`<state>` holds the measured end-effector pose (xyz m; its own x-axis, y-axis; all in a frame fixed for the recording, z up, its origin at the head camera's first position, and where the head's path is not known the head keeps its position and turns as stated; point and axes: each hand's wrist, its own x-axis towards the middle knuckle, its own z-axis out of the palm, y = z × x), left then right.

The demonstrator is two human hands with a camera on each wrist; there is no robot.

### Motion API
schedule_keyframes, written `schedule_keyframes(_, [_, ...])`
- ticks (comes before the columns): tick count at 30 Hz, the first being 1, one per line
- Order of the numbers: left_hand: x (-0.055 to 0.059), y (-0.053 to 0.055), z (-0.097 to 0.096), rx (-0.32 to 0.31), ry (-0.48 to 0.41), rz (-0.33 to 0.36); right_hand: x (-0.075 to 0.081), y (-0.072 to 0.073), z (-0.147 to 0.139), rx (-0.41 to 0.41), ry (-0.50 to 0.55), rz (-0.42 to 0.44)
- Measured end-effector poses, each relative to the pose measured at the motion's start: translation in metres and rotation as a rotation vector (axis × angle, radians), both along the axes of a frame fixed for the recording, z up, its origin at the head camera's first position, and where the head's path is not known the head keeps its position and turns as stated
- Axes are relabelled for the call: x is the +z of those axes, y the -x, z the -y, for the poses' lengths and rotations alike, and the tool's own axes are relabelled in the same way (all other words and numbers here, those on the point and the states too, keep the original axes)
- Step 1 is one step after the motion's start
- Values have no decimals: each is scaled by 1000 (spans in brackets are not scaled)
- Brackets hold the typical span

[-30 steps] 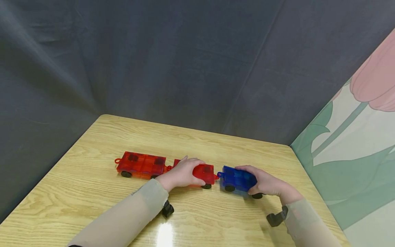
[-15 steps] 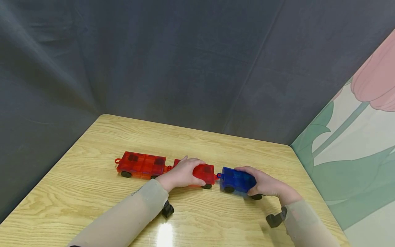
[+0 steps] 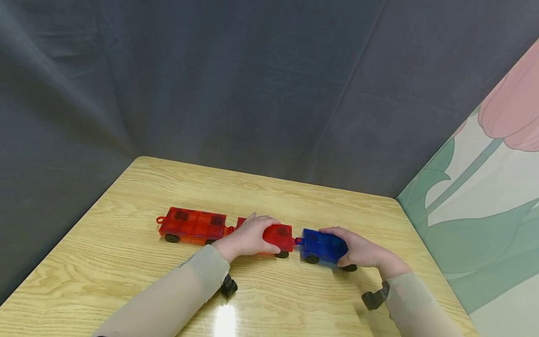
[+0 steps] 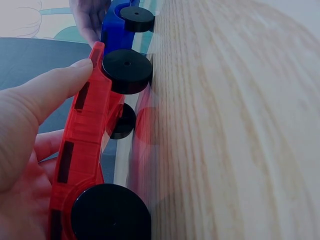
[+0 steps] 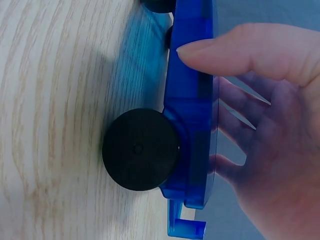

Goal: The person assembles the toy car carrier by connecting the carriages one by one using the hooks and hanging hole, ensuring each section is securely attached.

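Two translucent red toy train cars with black wheels stand in line on the table. My left hand (image 3: 248, 236) grips the right-hand red car (image 3: 281, 234) by its sides, thumb on the near side. The other red car (image 3: 193, 224), on the left, is joined to it. My right hand (image 3: 358, 248) grips a blue car (image 3: 322, 243) across its right part. The blue ring (image 3: 298, 241) at that car's left end lies over the red car's hook. In the right wrist view, the thumb presses the blue car's side above a wheel (image 5: 141, 149), and a blue hook (image 5: 186, 227) juts from the end.
All the cars are on a wood-grain table (image 3: 269, 299). Behind it hangs a dark grey curtain (image 3: 252, 93), and at the right is a flower-patterned cloth (image 3: 484, 210). At the left end of the red car, a red ring (image 3: 161, 219) sticks out.
My right hand has moved the blue car slightly left and nearer, and its ring now sits over the red hook. The left hand and the red cars have stayed put.
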<state>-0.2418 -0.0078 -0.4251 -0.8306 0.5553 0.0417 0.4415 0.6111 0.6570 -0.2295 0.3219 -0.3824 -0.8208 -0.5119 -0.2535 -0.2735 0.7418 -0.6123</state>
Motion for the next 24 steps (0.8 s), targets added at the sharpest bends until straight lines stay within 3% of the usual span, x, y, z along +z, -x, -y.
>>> schedule_keyframes(24, [1, -1, 0, 0, -3, 12, 0, 1, 6, 38, -47, -76])
